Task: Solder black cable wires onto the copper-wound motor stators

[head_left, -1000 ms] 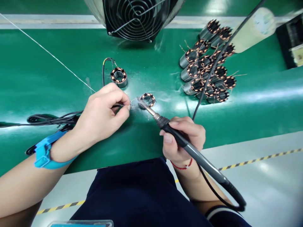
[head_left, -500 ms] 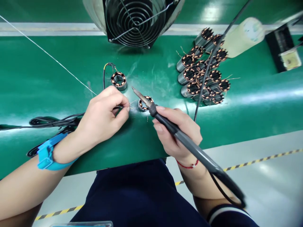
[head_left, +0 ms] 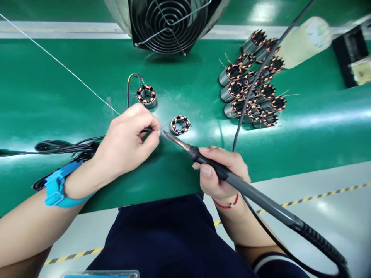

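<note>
The left hand (head_left: 126, 141) was pinched tight on a thin wire (head_left: 146, 130), too fine to make out much, and the right hand (head_left: 222, 172) gripped a soldering iron (head_left: 249, 187), its tip just beside those fingers. A copper-wound stator ring (head_left: 180, 125) sat right by the tip on the green surface (head_left: 58, 108), with a second stator ring (head_left: 146, 96) nearby and a pile of stators (head_left: 234, 89) off to the right.
</note>
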Action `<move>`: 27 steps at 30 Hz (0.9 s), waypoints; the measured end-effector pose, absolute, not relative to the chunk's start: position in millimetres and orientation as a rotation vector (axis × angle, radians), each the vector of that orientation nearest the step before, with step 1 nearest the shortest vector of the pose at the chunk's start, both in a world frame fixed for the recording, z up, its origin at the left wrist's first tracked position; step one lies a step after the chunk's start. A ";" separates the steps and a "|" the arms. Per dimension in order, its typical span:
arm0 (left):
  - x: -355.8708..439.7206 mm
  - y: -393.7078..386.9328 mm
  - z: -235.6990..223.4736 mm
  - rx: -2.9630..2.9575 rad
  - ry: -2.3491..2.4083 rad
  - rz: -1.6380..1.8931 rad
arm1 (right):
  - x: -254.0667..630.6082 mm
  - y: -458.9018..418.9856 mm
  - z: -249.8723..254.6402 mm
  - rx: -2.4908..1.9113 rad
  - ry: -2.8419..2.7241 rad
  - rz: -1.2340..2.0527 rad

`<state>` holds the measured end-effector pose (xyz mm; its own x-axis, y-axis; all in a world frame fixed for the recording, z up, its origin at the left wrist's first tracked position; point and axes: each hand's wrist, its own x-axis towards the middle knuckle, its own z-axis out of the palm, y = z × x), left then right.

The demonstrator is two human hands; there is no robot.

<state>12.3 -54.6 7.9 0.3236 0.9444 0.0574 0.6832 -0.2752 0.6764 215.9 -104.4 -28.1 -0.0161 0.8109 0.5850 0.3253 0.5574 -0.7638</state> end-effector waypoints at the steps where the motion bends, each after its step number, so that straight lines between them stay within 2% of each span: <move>1: 12.4 -54.7 8.2 2.047 1.432 0.625 | 215.7 -104.1 -27.9 -0.976 -1.603 0.507; 12: 11.1 -54.4 4.9 2.086 1.417 0.675 | 217.6 -98.3 -23.9 -1.042 -1.701 0.438; 20: 10.6 -53.5 4.3 2.133 1.388 0.735 | 216.4 -79.4 0.6 -1.094 -1.905 0.693; 27: 11.2 -52.7 2.4 2.124 1.387 0.726 | 211.0 -52.2 1.7 -1.122 -2.149 0.691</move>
